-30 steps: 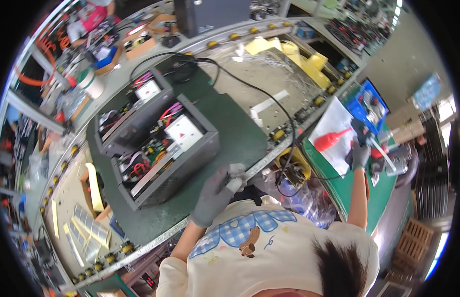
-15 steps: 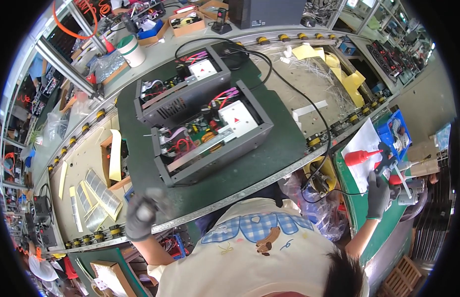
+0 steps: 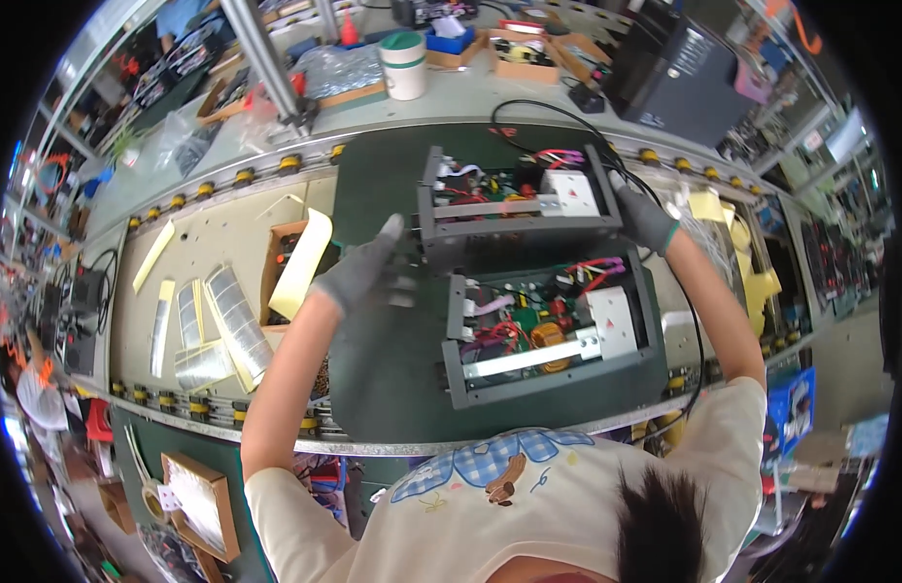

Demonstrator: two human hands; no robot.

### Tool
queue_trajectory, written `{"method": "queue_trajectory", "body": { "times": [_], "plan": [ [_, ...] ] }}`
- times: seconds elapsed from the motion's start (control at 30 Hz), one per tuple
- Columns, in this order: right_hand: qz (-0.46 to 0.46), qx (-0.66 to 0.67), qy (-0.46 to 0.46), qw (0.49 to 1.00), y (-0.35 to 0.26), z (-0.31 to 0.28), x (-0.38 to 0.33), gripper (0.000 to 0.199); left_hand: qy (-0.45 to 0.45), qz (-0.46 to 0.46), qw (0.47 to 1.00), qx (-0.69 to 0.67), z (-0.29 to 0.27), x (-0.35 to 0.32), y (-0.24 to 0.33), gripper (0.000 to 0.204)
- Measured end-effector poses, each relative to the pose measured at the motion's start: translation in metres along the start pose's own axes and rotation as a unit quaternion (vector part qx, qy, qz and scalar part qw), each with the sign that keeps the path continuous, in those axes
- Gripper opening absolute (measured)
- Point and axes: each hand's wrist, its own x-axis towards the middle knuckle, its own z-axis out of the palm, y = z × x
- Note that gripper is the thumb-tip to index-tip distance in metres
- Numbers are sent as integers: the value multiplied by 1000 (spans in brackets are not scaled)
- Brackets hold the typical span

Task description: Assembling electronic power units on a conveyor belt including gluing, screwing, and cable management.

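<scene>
Head view: two open-topped grey units with exposed wiring on the green mat point(image 3: 383, 369). Far unit point(image 3: 517, 219) sits in the mat's right half, toward the far edge; near unit point(image 3: 556, 335) lies closer to the near edge, by the right edge. Both have a white block at the right end; near unit also shows an orange coil point(image 3: 548, 336).

Left hand point(image 3: 361, 272), grey glove, fingers spread wide and blurred, nothing seen in it; fingertips just beside far unit's left end, contact can't be told. Right hand point(image 3: 647, 216), also gloved, at far unit's right end, fingers partly hidden by the end wall; can't tell if it grips or only rests there. Black cable point(image 3: 531, 101) loops past the mat's far edge and runs down by the right hand.

Step in hand, as judged: getting far unit between both hands. Next move seems to call for left fingers closing onto the left end, level with the right, clear of cable, wiring and near unit.

Left of the mat: box point(image 3: 275, 262) with a yellow strip point(image 3: 311, 257) over it, foil sheets point(image 3: 239, 316). Beyond the far edge: white bucket point(image 3: 404, 78), black case point(image 3: 679, 73).
</scene>
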Motion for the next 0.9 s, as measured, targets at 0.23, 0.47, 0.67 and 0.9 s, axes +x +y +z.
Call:
{"method": "queue_trajectory", "body": {
  "times": [0.23,0.47,0.67,0.9],
  "plan": [
    [2,84,54,995,10,20,36,52,-51,-86,994,-34,5,52,22,79],
    [-24,169,-27,985,0,21,45,55,-97,-48,994,8,16,57,38,74],
    [-60,232,-86,967,-11,33,39,58,-44,-49,992,-109,27,71,49,69],
    [-131,336,-116,926,-20,49,18,50,-27,224,954,-198,28,91,47,49]
  ]
}}
